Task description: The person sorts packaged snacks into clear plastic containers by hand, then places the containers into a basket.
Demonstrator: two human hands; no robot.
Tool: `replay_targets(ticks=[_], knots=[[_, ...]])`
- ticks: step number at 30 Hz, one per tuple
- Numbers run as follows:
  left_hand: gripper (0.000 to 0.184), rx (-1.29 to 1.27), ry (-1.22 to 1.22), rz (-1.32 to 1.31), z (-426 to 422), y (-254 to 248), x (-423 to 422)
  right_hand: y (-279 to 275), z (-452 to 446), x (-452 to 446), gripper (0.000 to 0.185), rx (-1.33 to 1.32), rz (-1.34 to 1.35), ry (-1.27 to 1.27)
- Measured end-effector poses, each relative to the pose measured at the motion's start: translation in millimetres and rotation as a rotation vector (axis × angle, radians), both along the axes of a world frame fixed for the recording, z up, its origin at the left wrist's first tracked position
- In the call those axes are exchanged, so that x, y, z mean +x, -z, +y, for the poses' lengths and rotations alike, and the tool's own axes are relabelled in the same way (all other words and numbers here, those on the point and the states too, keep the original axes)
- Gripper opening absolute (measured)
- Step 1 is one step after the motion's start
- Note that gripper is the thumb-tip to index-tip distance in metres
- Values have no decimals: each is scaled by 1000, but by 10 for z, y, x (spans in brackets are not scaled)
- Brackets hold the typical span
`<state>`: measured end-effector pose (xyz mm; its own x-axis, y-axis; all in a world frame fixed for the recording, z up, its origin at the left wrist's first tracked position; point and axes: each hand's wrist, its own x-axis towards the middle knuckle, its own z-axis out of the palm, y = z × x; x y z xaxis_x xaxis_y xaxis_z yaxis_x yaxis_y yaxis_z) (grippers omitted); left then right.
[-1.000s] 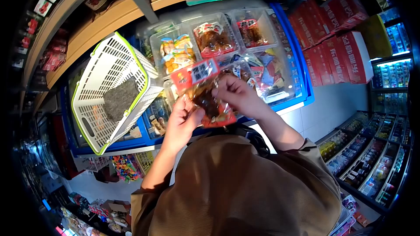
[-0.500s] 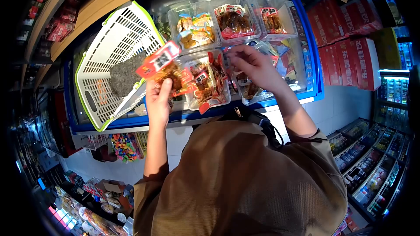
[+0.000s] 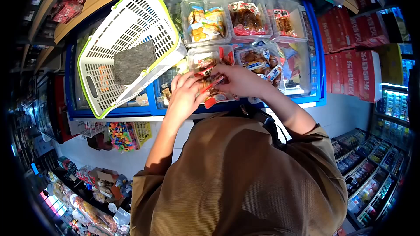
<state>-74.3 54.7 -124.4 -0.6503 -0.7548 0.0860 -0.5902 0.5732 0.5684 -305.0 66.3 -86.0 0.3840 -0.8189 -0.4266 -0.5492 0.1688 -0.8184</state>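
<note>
Both my hands meet over a clear plastic bin [image 3: 191, 54] of red snack packets at the front of the display. My left hand [image 3: 184, 94] has its fingers curled on a red packet [image 3: 209, 88], seen nearly edge-on. My right hand [image 3: 238, 80] pinches the same packet from the other side. Beside my right wrist sits a bin of brown packed food with blue and white labels [image 3: 258, 63]. Behind are a bin of yellow and blue packets [image 3: 206, 24], and two with red-labelled packets [image 3: 247, 17] [image 3: 284, 22].
A white basket with a green rim [image 3: 131, 43] stands at the left, tilted, with a dark grey mat inside. Red cartons [image 3: 352, 72] are stacked at the right. A wooden shelf [image 3: 94, 4] runs along the back. Bottle racks [image 3: 372, 166] stand at the lower right.
The packet and my left hand went left towards the basket, then came back right over the front bin. My right hand let go of the packet, then returned to it. The view shifted too.
</note>
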Motion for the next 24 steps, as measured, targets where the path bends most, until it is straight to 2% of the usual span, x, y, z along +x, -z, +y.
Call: replay_targets(ticks=[1,2,3,4,5,6,7,8,9,11,14,15,17,20,21,24], knots=[[54,27,12,-11,21,-23,23,-51,-6,5,47,101,63,-55],[66,53,28,-21,38,-54,43,122,53,-4,41,-218,99,-103],[77,76,48,-28,42,-76,50,223,85,-7,40,-386,71,-75],[104,165,82,1,63,-88,67,288,100,16,39,-554,47,-47],[105,149,122,-6,101,-95,59,314,117,28,38,-722,27,-20],[99,120,136,-47,131,-45,43,268,123,41,26,-604,32,-54],[93,90,149,-86,151,35,21,299,108,52,21,-491,189,-186],[83,28,148,-102,132,109,8,296,96,74,18,-457,268,-239],[63,13,87,-50,104,74,-56,293,87,89,17,-421,348,-285],[42,-41,58,-35,13,279,-57,487,144,65,17,-814,425,-211],[24,-112,57,-27,-104,258,-140,505,92,97,24,-803,552,-174],[25,-98,49,-19,-124,295,-142,493,57,101,25,-804,575,-170],[35,-121,92,-9,-152,262,-171,595,-13,114,20,-680,446,-111],[50,119,6,83,-154,407,-122,528,-136,130,17,-503,465,-243],[53,109,23,85,-136,423,-141,483,-168,142,17,-444,502,-323],[61,88,-3,103,-87,472,-199,498,-141,173,20,-482,513,-330]])
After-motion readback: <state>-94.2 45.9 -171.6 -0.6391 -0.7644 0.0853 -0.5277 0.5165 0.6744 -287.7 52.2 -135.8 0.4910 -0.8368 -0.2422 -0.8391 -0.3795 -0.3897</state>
